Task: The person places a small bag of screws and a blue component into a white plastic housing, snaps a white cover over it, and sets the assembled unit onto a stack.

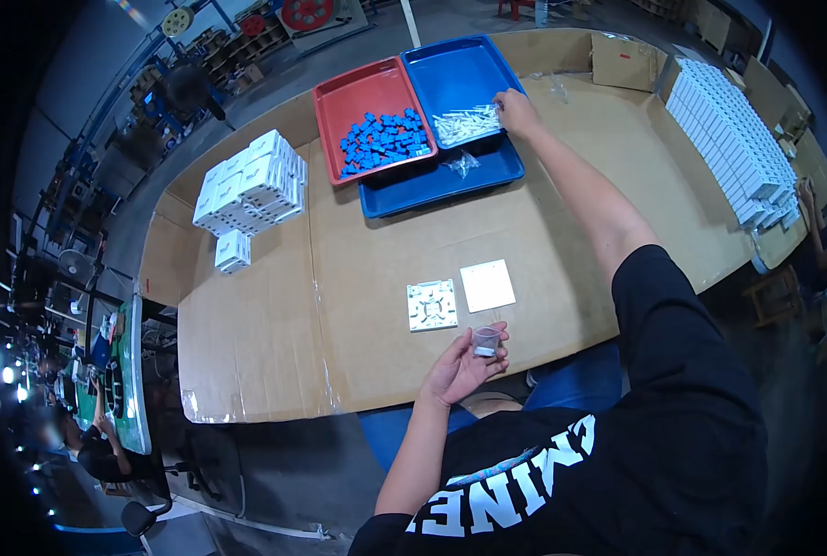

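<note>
My left hand (pixel 455 369) is closed around a small clear plastic cup (pixel 486 340), with something pale at its bottom. On the table just beyond it lie a white square part with a moulded inner face (pixel 432 306) and a plain white square plate (pixel 488 285), side by side. My right arm is stretched out to the blue tray (pixel 455 69). There my right hand (pixel 517 113) is at the right end of a heap of small white slender parts (pixel 467 124), fingers pinched together. What they hold, if anything, is too small to make out.
A red tray (pixel 358 88) holds many small blue parts (pixel 385 141). Under the trays' front ends sits another blue tray (pixel 413 196). White boxes (pixel 251 185) are stacked at left; long rows of white pieces (pixel 728 139) stand at right. Cardboard walls edge the table (pixel 367 250).
</note>
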`<control>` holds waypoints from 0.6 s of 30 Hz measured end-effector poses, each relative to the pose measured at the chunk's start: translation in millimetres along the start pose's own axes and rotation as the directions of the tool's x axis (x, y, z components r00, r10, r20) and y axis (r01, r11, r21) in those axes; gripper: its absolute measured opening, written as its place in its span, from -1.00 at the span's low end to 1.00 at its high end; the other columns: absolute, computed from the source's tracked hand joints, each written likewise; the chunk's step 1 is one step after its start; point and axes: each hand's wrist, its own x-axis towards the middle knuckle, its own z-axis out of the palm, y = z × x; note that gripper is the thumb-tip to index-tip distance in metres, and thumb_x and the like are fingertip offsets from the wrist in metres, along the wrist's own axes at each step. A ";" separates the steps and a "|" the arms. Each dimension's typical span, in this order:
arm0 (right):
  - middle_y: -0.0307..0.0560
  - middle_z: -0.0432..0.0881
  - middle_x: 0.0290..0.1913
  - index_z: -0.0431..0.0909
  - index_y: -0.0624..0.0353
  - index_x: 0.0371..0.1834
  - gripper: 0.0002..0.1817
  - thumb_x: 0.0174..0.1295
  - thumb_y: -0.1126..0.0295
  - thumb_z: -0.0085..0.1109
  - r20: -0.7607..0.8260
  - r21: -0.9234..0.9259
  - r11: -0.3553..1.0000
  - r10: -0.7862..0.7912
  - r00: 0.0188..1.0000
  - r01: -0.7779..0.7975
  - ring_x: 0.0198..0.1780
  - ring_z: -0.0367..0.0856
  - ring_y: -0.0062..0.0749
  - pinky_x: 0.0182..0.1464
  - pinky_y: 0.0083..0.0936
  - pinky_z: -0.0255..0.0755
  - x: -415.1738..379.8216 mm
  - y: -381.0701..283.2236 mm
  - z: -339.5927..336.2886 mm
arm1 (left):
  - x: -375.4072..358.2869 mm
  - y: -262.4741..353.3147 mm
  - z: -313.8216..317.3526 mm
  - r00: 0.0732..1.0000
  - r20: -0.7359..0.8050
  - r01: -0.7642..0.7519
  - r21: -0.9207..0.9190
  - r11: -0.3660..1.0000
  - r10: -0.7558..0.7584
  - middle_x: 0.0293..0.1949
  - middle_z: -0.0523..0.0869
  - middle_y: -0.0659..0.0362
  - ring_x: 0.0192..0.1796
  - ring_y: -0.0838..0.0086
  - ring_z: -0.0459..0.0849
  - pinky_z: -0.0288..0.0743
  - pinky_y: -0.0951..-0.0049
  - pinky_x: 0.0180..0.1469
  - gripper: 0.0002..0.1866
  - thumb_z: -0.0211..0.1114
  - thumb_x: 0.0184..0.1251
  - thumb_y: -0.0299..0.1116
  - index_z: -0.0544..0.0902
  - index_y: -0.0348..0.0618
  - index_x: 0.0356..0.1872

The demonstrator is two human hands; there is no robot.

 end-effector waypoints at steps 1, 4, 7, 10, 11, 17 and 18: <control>0.14 0.73 0.01 0.76 0.18 0.09 -0.71 0.32 0.44 0.32 -0.024 0.048 0.999 0.003 1.000 -0.002 0.09 0.71 0.06 0.17 -0.16 0.57 -1.6 0.2 -3.5 | -0.4 -0.1 -1.6 1.000 -0.003 0.005 0.000 1.000 -0.005 0.25 0.63 0.02 0.17 0.24 0.64 0.54 0.17 0.36 -0.29 0.06 0.72 0.04 0.29 -0.37 0.57; 0.06 0.79 -0.07 0.76 0.19 0.06 -0.72 0.30 0.43 0.37 0.105 0.214 0.971 0.088 0.991 -0.109 -0.07 0.76 -0.07 0.06 -0.22 0.58 1.9 3.3 -17.6 | -1.8 -2.1 -3.6 1.000 0.003 0.007 0.038 0.999 -0.007 0.22 0.66 0.02 0.20 0.26 0.64 0.53 0.18 0.38 -0.29 0.13 0.68 0.01 0.32 -0.39 0.55; -0.07 0.83 -0.14 0.76 0.22 0.01 -0.77 0.34 0.41 0.40 -0.145 0.459 0.888 0.035 0.989 0.036 -0.20 0.74 -0.31 -0.04 -0.32 0.59 -4.7 4.8 -36.5 | -6.4 -4.4 2.2 0.998 0.068 -0.013 0.280 0.960 -0.006 0.19 0.67 -0.01 0.24 0.22 0.64 0.47 0.13 0.43 -0.24 0.28 0.58 0.03 0.38 -0.42 0.50; -0.13 0.83 -0.12 0.75 0.26 -0.02 -0.81 0.37 0.44 0.40 0.059 0.921 0.345 0.341 0.938 -0.183 -0.20 0.72 -0.49 -0.11 -0.50 0.58 -46.3 -32.1 -94.4 | -13.0 -7.3 27.4 0.998 -0.046 -0.015 0.557 0.830 0.049 0.07 0.75 -0.01 0.24 0.24 0.68 0.46 0.25 0.41 -0.22 0.41 0.47 0.03 0.49 -0.45 0.43; -0.13 0.83 -0.12 0.75 0.26 -0.02 -0.81 0.37 0.44 0.40 0.049 0.917 0.355 0.349 0.936 -0.181 -0.20 0.72 -0.49 -0.11 -0.50 0.58 -65.4 -46.1 -113.7 | -14.3 -5.9 42.1 0.999 -0.036 -0.009 0.555 0.832 0.036 0.07 0.75 -0.01 0.24 0.24 0.68 0.46 0.25 0.41 -0.22 0.41 0.47 0.03 0.49 -0.45 0.43; -0.11 0.82 -0.11 0.72 0.29 0.02 -0.81 0.41 0.47 0.39 0.084 0.988 -0.143 0.234 0.969 -0.051 -0.20 0.68 -0.58 -0.12 -0.63 0.55 -178.3 -102.7 -191.1 | -14.4 -3.4 102.0 0.987 0.156 -0.022 0.397 0.918 -0.044 0.01 0.77 -0.01 0.15 0.16 0.75 0.52 0.19 0.36 -0.24 0.46 0.39 0.12 0.59 -0.38 0.32; -0.11 0.82 -0.11 0.72 0.29 0.01 -0.82 0.40 0.50 0.39 0.000 0.997 -0.074 0.239 0.971 0.019 -0.20 0.68 -0.58 -0.12 -0.63 0.55 -191.0 -109.9 -196.7 | -10.6 1.9 113.6 0.988 0.149 -0.036 0.403 0.915 -0.027 0.00 0.76 -0.02 0.12 0.13 0.75 0.54 0.15 0.33 -0.21 0.44 0.40 0.17 0.56 -0.36 0.34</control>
